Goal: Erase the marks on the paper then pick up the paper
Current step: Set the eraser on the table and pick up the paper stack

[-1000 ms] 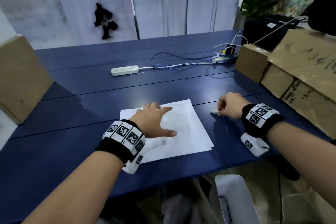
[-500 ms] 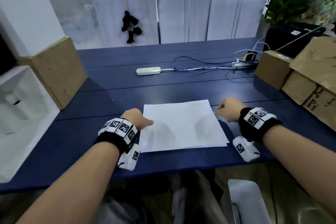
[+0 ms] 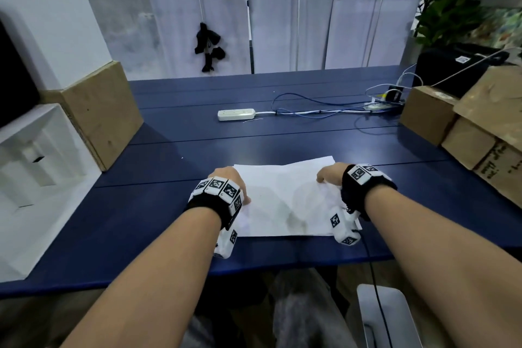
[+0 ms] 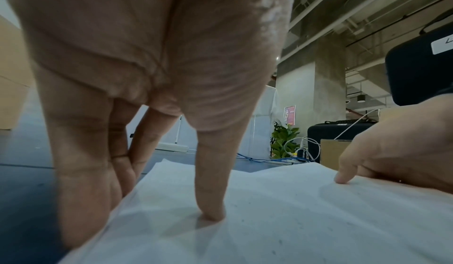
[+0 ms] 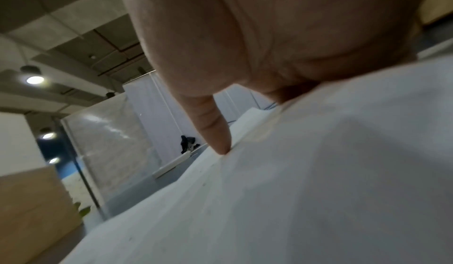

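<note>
Paper (image 3: 285, 200) on table (image 3: 158, 206), left hand (image 3: 228, 181), right hand (image 3: 330, 175) pinching opposite edges.

Both forearms are bare, with no sleeves showing. Each wrist wears a black band (image 3: 210, 206) ringed with white square blocks printed with black-and-white fiducial markers. A white camera housing (image 3: 345, 227) bearing the same markers hangs under each wrist; a thin black cable trails from the right one.

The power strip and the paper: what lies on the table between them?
Nothing: in the head view, only bare blue table lies between the power strip and the paper.
</note>
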Demonstrator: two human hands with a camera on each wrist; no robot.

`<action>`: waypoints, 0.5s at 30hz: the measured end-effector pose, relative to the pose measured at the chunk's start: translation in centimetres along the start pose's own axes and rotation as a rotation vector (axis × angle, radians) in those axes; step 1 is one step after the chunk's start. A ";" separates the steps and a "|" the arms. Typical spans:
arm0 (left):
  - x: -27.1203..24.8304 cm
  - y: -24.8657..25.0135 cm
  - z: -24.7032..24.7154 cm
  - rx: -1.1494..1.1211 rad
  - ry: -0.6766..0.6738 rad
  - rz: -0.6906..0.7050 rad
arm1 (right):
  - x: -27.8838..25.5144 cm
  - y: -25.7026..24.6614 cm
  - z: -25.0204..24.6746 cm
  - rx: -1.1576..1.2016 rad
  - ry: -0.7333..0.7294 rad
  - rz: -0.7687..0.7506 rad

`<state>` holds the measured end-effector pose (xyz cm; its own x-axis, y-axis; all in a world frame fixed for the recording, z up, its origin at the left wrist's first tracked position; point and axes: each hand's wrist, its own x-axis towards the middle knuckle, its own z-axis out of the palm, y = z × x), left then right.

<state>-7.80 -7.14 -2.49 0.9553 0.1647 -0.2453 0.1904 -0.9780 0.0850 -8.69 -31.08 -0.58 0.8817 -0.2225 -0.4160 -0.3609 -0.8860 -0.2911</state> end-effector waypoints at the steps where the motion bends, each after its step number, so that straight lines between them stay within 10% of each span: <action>1: 0.0 0.0 0.1 0.002 0.002 0.003 | -0.1 0.2 -0.1 0.033 -0.008 -0.010; 15: -0.2 -3.0 1.8 -0.307 -0.013 0.066 | 2.5 6.6 3.0 0.957 -0.049 -0.037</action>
<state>-8.96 -4.47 -4.39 0.9654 0.0988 -0.2414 0.1894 -0.9020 0.3880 -9.78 -36.26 -6.12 0.8915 -0.1648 -0.4219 -0.4477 -0.1792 -0.8761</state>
